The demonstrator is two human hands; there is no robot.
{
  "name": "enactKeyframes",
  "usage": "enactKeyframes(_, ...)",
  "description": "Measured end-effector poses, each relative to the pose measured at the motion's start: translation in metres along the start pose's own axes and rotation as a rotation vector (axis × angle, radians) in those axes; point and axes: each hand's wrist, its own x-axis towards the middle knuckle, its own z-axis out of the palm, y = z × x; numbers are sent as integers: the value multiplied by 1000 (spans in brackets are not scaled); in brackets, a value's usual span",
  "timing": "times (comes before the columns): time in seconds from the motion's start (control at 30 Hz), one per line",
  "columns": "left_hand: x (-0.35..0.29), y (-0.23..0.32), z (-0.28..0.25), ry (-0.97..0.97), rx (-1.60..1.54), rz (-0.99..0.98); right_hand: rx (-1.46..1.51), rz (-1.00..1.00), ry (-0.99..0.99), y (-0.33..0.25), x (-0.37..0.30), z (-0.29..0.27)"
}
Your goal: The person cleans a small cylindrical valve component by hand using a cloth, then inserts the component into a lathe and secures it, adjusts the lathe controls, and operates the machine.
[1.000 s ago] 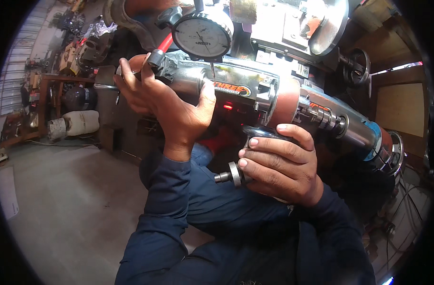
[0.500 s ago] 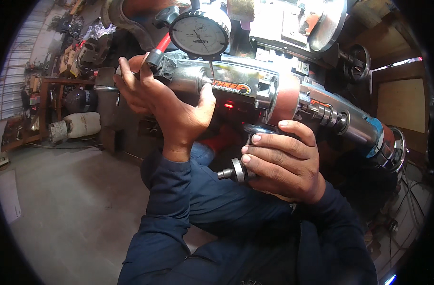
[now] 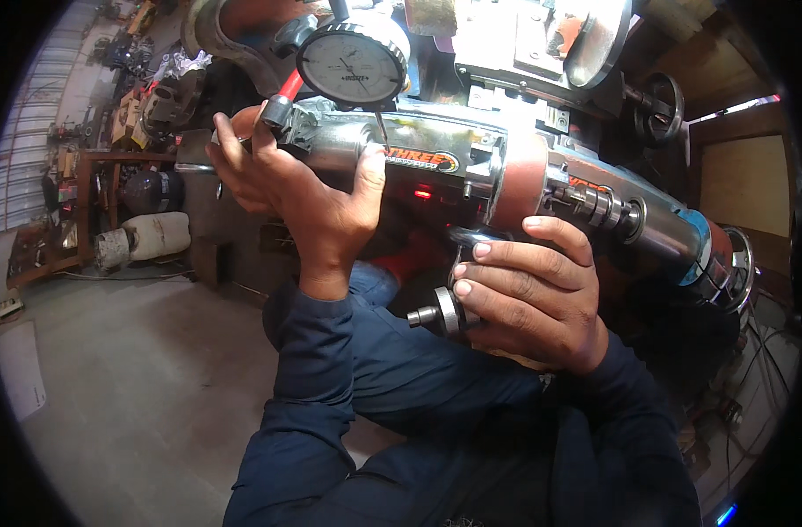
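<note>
My left hand point(image 3: 309, 198) is spread, thumb apart from the fingers, against the near side of a grey metal cylinder point(image 3: 335, 145) at the left end of the machine. Its thumb tip is close to the thin stem of a dial indicator point(image 3: 353, 75) with a round white face, just above. My right hand point(image 3: 537, 294) is closed round a micrometer point(image 3: 447, 312), its knurled thimble pointing left and its curved shiny frame partly hidden by the fingers. Above that hand is a reddish-brown wheel point(image 3: 520, 180), and right of it a camshaft point(image 3: 603, 211) is held in the machine.
A handwheel point(image 3: 660, 110) stands at the upper right, another point(image 3: 739, 272) at the machine's right end. A black knob point(image 3: 294, 35) and red rod point(image 3: 290, 85) are beside the indicator. A pale cylindrical tank point(image 3: 159, 235) lies on the floor at left. Cables hang at right.
The view has shifted slightly, so the machine and indicator appear a little further left. My right hand and the micrometer sit slightly further right in the picture. Both hands keep nearly the same pose.
</note>
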Motion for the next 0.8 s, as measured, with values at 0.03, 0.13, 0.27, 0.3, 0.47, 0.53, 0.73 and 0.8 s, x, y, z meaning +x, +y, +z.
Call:
enactKeyframes(0.03, 0, 2, 1, 7, 10, -27, 0, 5, -8, 1, 0, -1)
enactKeyframes(0.13, 4, 6, 4, 7, -46, -67, -3, 11, -8, 4, -4, -1)
enactKeyframes(0.27, 8, 9, -1, -33, -15, -111, 7, 1, 10, 5, -5, 2)
enactKeyframes(0.3, 8, 9, -1, -27, -9, -134, 8, 5, 11, 4, -6, 2)
enactKeyframes(0.47, 6, -2, -12, -66, -62, -126, 2, 1, 5, 1, -8, 1)
enactKeyframes(0.53, 5, -10, -16, 2, -376, -88, -20, -1, 13, -1, -6, -6)
enactKeyframes(0.73, -2, 29, -22, 508, -699, -24, -107, -21, 121, 4, -13, -41)
enactKeyframes(0.8, -31, 74, -19, 442, -968, -94, -112, -28, 184, 5, -20, -59)
